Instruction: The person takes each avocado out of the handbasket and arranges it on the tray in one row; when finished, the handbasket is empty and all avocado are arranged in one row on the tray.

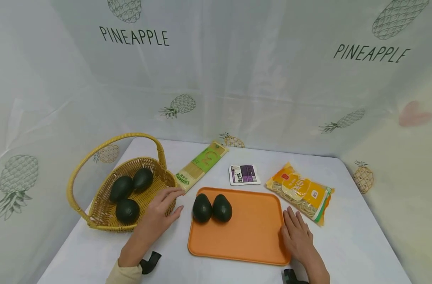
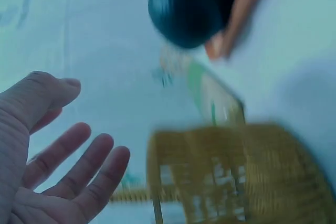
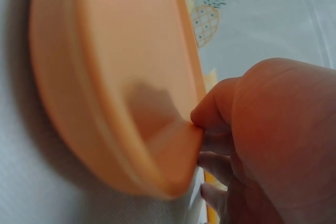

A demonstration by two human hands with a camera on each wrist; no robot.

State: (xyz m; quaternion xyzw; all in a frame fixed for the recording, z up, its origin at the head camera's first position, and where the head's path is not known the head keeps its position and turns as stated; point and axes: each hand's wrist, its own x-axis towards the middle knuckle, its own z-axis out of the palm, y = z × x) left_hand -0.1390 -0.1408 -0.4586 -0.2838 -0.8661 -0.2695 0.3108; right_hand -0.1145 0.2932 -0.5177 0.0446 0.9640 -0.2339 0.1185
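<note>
My left hand (image 1: 158, 216) hovers between the basket and the tray, fingers spread and holding nothing; in the left wrist view its thumb and fingers (image 2: 107, 174) are apart. A yellow wicker basket (image 1: 159, 182) with a tall handle holds three dark green avocados (image 1: 121, 188). Two more avocados (image 1: 222, 208) sit side by side on the left part of an orange tray (image 1: 251, 232). Along the tray's right edge lies my right hand (image 1: 298, 240), its fingers extended. The right wrist view shows its thumb touching the tray rim (image 3: 191, 140).
Behind the tray are a green-labelled pack of noodles (image 1: 202, 165) and a small white and purple packet (image 1: 243, 175). A yellow bag (image 1: 301, 192) lies right of the tray, close to my right fingertips. A pineapple-print curtain (image 1: 237, 79) hangs behind the white table (image 1: 358, 236).
</note>
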